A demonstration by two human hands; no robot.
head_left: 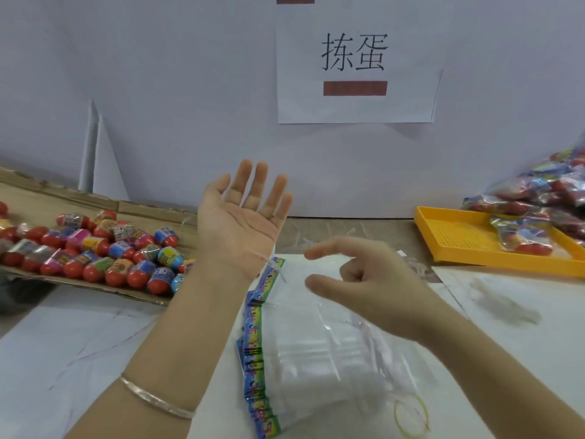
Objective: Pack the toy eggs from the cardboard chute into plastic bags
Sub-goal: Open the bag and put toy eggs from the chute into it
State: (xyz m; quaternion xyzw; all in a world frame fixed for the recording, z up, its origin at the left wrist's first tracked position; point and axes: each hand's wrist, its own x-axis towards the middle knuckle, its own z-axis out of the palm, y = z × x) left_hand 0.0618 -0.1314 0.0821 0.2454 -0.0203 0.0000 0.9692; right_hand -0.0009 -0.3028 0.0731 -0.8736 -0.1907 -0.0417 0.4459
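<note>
Both empty | left hand (pixel 243 217) fingers (pixel 261 182) splayed by chute (pixel 148 209) edge | right hand (pixel 376 280) loose-curled over bags (pixel 316 353)

Red-bottomed toy eggs (pixel 104 251) piled in the cardboard chute (pixel 38 194), just left of the left hand (pixel 243 217). Clear plastic bags (pixel 304 353) fanned flat under the right hand (pixel 376 280).

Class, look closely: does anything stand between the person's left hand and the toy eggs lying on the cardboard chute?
Nothing visible does. The left hand is raised, palm up and empty, close beside the toy eggs on the cardboard chute; only open air lies between them.
</note>
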